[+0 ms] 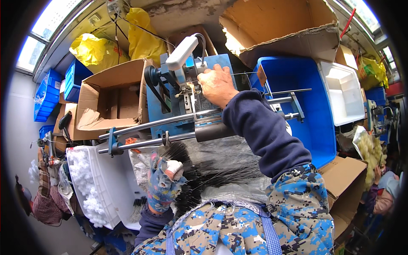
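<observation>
My right hand (216, 85) covers whatever my fingertips pinch at the blue machine (178, 106). My gloved left hand (163, 182) hides the ends of the black rods (221, 165) it grips. My sleeve (263, 127) blocks part of the steel rails (148, 123).

Daylight comes through the window (40, 36) at upper left. Below it stand stacked blue plastic crates (46, 95) against a pale grey wall (17, 127). Right of the window, yellow plastic bags (97, 51) and open brown cardboard boxes (112, 97) crowd the room.
</observation>
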The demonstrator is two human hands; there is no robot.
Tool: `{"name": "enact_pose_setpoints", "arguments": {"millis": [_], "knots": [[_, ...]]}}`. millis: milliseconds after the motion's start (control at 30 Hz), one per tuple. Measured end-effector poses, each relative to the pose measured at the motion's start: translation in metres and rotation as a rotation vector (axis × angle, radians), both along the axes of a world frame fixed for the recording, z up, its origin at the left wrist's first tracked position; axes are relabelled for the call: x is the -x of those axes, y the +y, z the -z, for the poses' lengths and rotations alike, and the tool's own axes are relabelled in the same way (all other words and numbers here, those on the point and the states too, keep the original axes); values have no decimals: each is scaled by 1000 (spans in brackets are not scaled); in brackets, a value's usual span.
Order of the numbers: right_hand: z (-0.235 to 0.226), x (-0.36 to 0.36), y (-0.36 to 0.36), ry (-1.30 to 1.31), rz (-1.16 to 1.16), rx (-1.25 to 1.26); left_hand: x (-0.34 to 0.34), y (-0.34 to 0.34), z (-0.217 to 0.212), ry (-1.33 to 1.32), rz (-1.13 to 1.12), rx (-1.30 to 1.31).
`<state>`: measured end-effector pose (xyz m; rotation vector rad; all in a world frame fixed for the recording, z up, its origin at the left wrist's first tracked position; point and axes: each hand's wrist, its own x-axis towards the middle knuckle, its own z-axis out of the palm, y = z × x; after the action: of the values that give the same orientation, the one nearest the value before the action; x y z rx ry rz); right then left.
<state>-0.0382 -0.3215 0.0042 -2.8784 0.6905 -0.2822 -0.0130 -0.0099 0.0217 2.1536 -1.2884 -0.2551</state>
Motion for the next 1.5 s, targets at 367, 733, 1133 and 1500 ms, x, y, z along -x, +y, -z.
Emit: {"name": "enact_pose_setpoints", "arguments": {"millis": [367,733,1133,1500], "knots": [[-8,56,16,-49,50,-56,8,-15,-9,33,62,152],[-7,22,48,-73,9,-111,7,0,3,204,-142,-18],[-12,53,17,32,-38,-33,-3,2,-3,996,-461,376],[-30,64,-31,157,-84,234,-1,-12,-22,208,-190,348]]}}
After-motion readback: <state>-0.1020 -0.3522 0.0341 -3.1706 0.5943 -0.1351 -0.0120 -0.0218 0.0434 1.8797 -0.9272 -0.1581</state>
